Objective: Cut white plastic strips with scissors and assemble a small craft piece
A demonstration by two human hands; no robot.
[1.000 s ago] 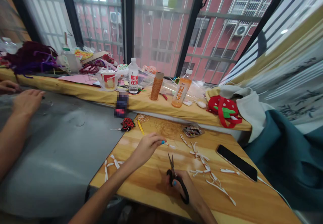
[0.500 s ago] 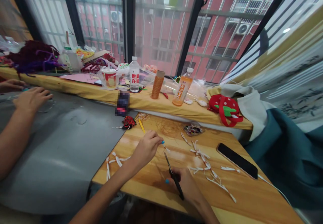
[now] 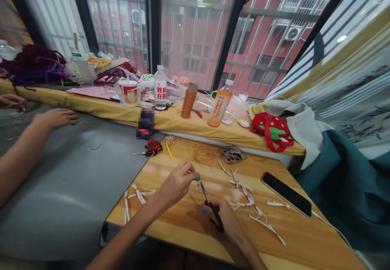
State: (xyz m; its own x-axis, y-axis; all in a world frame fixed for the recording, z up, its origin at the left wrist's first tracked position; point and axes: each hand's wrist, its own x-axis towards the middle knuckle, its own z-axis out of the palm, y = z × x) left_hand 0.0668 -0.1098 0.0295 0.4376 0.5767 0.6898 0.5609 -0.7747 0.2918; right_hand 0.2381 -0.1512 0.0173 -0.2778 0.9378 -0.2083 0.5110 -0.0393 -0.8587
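My left hand (image 3: 180,179) is closed in a pinch over the wooden table, and a short bit of white and orange cord (image 3: 199,183) pokes out below its fingertips. Black-handled scissors (image 3: 214,213) are gripped in my right hand (image 3: 224,213). Their blades point up and away, with the tips right at the cord beside my left fingertips. Whether the blades touch the cord I cannot tell. White strips bound with orange thread (image 3: 248,195) lie to the right of my hands. More white strips (image 3: 138,195) lie left of my left forearm.
A phone (image 3: 286,193) with a cable lies at the right. Farther back are a clear box of beads (image 3: 232,155), loose brown thread (image 3: 203,153) and a yellow pen-like tool (image 3: 169,151). Bottles (image 3: 160,89) stand on the yellow ledge (image 3: 170,126). Another person's hands (image 3: 56,117) are over the grey surface at left.
The scissors have moved up, bringing their tips to the cord at my left fingertips. My left hand has dropped slightly. The other person's hands have moved apart.
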